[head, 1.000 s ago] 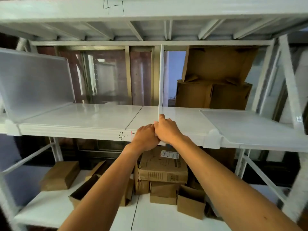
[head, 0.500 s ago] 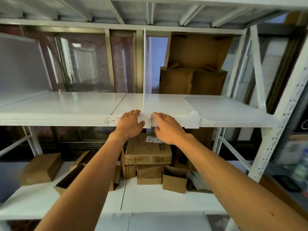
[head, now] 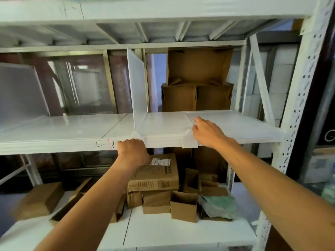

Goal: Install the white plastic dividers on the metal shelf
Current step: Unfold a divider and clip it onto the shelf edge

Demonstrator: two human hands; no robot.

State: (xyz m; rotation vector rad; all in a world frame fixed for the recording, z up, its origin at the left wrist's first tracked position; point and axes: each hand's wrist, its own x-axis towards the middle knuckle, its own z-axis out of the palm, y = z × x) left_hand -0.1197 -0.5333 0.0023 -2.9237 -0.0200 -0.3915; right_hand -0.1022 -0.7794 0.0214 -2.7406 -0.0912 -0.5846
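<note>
A white plastic divider [head: 138,87] stands upright in the middle of the white metal shelf [head: 54,144], its front clip hooked over the shelf's front lip. My left hand [head: 133,152] is curled against that lip, gripping the clip from the front. To the right, a second divider [head: 235,122] lies flat on the shelf, and its clip [head: 188,142] hangs over the front edge. My right hand [head: 208,132] pinches this flat divider at its near left corner. A third divider [head: 20,95] stands upright at the far left.
Brown cardboard boxes [head: 195,84] are stacked behind the shelf on the right. More boxes [head: 155,176] and a green rag sit on the lower shelf. A perforated white upright [head: 301,109] bounds the right side. The shelf lip is marked "4-2".
My right hand left the middle divider's clip and moved right to the corner of the flat divider. My left hand stays at the clip. The view shifted right.
</note>
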